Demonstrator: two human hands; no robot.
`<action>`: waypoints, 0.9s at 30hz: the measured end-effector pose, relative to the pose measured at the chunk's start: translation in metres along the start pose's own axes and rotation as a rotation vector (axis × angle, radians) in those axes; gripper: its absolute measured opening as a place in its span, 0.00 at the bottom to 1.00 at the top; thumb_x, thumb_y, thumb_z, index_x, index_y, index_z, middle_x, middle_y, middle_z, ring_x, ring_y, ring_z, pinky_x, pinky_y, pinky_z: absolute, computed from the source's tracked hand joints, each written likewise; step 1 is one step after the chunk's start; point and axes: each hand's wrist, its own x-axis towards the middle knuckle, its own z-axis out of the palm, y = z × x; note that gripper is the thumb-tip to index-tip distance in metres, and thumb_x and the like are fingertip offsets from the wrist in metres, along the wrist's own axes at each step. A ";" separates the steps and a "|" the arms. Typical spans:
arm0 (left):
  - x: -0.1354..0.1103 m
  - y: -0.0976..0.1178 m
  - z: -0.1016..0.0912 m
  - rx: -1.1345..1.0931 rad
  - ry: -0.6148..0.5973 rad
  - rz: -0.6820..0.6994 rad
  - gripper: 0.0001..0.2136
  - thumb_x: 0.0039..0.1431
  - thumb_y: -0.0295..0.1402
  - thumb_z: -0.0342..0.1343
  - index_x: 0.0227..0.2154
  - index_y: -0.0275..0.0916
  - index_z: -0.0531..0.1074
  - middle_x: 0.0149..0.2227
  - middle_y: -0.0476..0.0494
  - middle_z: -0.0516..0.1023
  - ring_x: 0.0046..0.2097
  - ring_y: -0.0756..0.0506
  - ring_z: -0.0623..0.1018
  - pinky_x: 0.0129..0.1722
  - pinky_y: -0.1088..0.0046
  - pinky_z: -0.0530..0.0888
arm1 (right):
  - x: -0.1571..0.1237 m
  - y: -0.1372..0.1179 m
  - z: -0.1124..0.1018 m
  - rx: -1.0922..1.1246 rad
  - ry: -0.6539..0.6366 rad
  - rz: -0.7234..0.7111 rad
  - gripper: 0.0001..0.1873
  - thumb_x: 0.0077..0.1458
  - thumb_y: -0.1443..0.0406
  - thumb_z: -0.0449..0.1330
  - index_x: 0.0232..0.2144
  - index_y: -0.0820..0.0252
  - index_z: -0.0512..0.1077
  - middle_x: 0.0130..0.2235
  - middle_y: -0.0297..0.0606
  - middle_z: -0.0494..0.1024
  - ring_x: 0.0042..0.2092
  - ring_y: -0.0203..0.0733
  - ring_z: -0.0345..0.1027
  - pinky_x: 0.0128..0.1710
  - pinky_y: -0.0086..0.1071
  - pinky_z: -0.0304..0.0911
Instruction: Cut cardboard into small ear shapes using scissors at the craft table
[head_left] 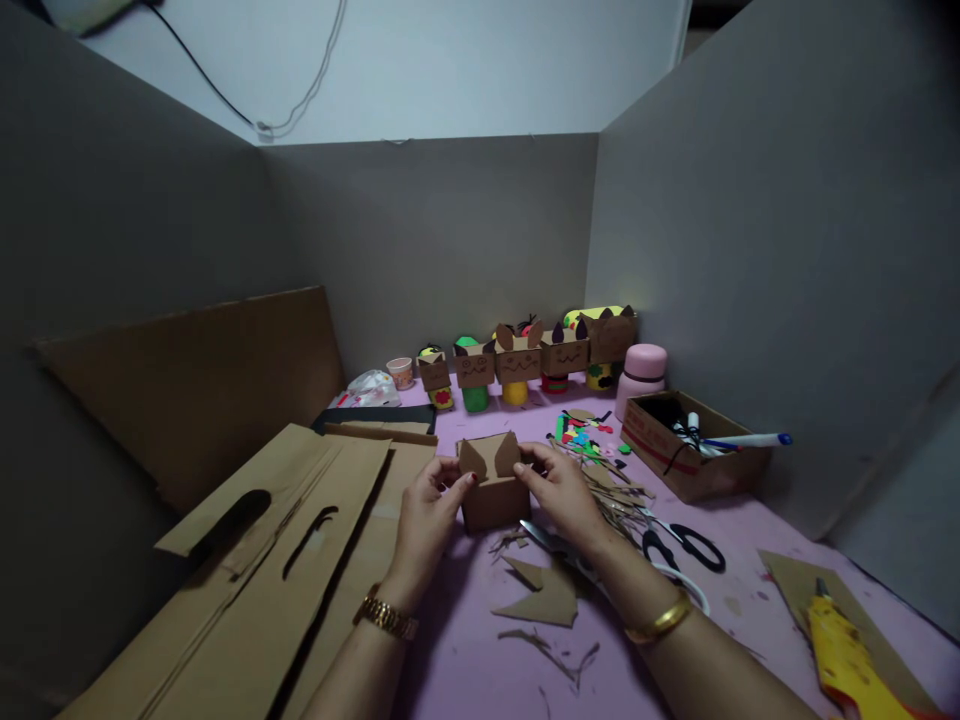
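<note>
A small brown cardboard box (495,508) stands on the pink tabletop between my hands. Two pointed, leaf-shaped cardboard ears rise side by side against its upper part. My left hand (421,512) pinches the left cardboard ear (472,460) between thumb and fingers at the box's left edge. On the other side, my right hand (561,492) pinches the right cardboard ear (507,455). Whether the ears are stuck to the box cannot be made out. Close by lie cut cardboard scraps (547,597) and scissors (551,540), partly hidden under my right forearm.
Large cardboard sheets (285,560) cover the left side. Several cardboard animal heads (517,362) on coloured cups line the back. At right are a pink bottle (643,375), an open box of pens (694,480), black-handled scissors (697,548) and a yellow glue gun (847,645).
</note>
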 end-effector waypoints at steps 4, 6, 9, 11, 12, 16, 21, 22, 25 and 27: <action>0.002 0.003 -0.003 -0.009 -0.015 -0.011 0.07 0.52 0.35 0.58 0.31 0.38 0.74 0.31 0.46 0.79 0.35 0.45 0.76 0.36 0.72 0.70 | 0.000 0.001 0.000 -0.030 0.020 -0.013 0.13 0.54 0.65 0.54 0.38 0.60 0.76 0.38 0.42 0.81 0.41 0.48 0.73 0.41 0.39 0.66; 0.002 0.005 -0.003 -0.017 -0.016 -0.016 0.07 0.53 0.35 0.57 0.31 0.38 0.75 0.31 0.46 0.79 0.35 0.45 0.75 0.35 0.73 0.69 | 0.000 0.002 0.000 -0.058 0.039 -0.018 0.12 0.53 0.65 0.55 0.37 0.60 0.77 0.38 0.43 0.81 0.41 0.48 0.72 0.42 0.40 0.65; 0.001 0.006 -0.002 -0.032 -0.008 -0.025 0.06 0.53 0.34 0.57 0.31 0.37 0.75 0.30 0.46 0.78 0.34 0.46 0.75 0.35 0.73 0.69 | 0.000 0.002 -0.001 -0.097 0.055 -0.030 0.11 0.53 0.65 0.56 0.34 0.60 0.77 0.36 0.43 0.81 0.40 0.49 0.72 0.42 0.40 0.65; 0.000 0.007 -0.001 -0.046 -0.010 -0.030 0.06 0.52 0.34 0.57 0.30 0.37 0.74 0.30 0.46 0.78 0.34 0.46 0.74 0.35 0.74 0.69 | 0.000 0.001 -0.001 -0.115 0.063 -0.036 0.11 0.53 0.65 0.56 0.34 0.60 0.77 0.36 0.43 0.80 0.40 0.49 0.72 0.41 0.40 0.64; 0.000 0.008 -0.001 -0.054 -0.013 -0.033 0.06 0.52 0.34 0.57 0.30 0.37 0.74 0.30 0.46 0.78 0.34 0.46 0.74 0.35 0.74 0.69 | 0.000 0.001 -0.001 -0.121 0.066 -0.038 0.11 0.53 0.65 0.56 0.34 0.60 0.77 0.36 0.43 0.80 0.40 0.49 0.72 0.41 0.40 0.64; 0.000 0.009 -0.001 -0.081 -0.052 -0.048 0.07 0.52 0.34 0.57 0.30 0.37 0.74 0.30 0.46 0.77 0.34 0.45 0.74 0.35 0.73 0.70 | 0.001 0.001 -0.001 -0.134 0.068 -0.043 0.10 0.53 0.65 0.56 0.34 0.60 0.77 0.36 0.43 0.80 0.39 0.48 0.72 0.41 0.39 0.64; 0.000 0.010 0.000 -0.084 -0.067 -0.047 0.06 0.53 0.35 0.56 0.29 0.37 0.72 0.30 0.46 0.76 0.34 0.45 0.74 0.35 0.73 0.69 | 0.000 -0.001 -0.002 -0.146 0.056 -0.044 0.10 0.53 0.65 0.55 0.33 0.59 0.77 0.35 0.42 0.80 0.39 0.47 0.71 0.40 0.38 0.64; 0.000 0.010 0.000 -0.082 -0.063 -0.043 0.06 0.53 0.35 0.56 0.29 0.37 0.72 0.30 0.46 0.75 0.34 0.45 0.74 0.35 0.73 0.69 | 0.000 -0.002 -0.002 -0.149 0.055 -0.043 0.10 0.53 0.66 0.55 0.33 0.59 0.77 0.35 0.42 0.80 0.39 0.47 0.71 0.40 0.38 0.64; 0.001 0.009 0.001 -0.072 -0.048 -0.030 0.06 0.53 0.35 0.55 0.29 0.38 0.71 0.30 0.47 0.75 0.34 0.45 0.73 0.36 0.73 0.69 | 0.000 -0.003 -0.002 -0.160 0.055 -0.042 0.10 0.54 0.66 0.55 0.33 0.58 0.76 0.36 0.42 0.80 0.39 0.47 0.71 0.40 0.38 0.64; 0.001 0.009 0.000 -0.064 -0.046 -0.021 0.05 0.54 0.34 0.55 0.30 0.38 0.70 0.30 0.47 0.74 0.35 0.46 0.73 0.36 0.73 0.68 | 0.000 -0.004 -0.003 -0.167 0.053 -0.044 0.09 0.53 0.66 0.55 0.33 0.58 0.76 0.35 0.41 0.80 0.39 0.47 0.71 0.40 0.38 0.64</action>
